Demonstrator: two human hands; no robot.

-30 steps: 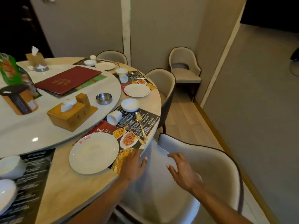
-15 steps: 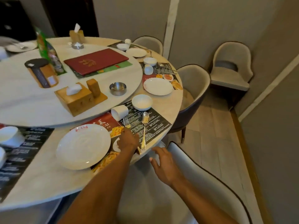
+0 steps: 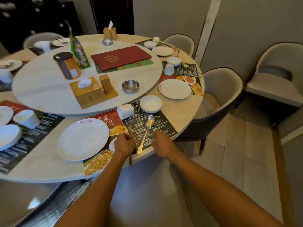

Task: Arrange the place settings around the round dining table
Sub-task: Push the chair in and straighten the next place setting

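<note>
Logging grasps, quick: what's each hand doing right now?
Left hand: closed on the fork.
Right hand: open, holding nothing, beside the spoon.

The surface (image 3: 180, 110) is pale cream marble; the plate (image 3: 82, 139), bowl (image 3: 151, 104) and cup (image 3: 125, 110) are plain white; the placemat (image 3: 157, 126) is black with white print, a red panel and orange food photos; the spoon (image 3: 146, 131) is gold-toned; the menu (image 3: 121, 57) is dark red with gold lettering; the tissue box (image 3: 88, 92) is light wood.
</note>
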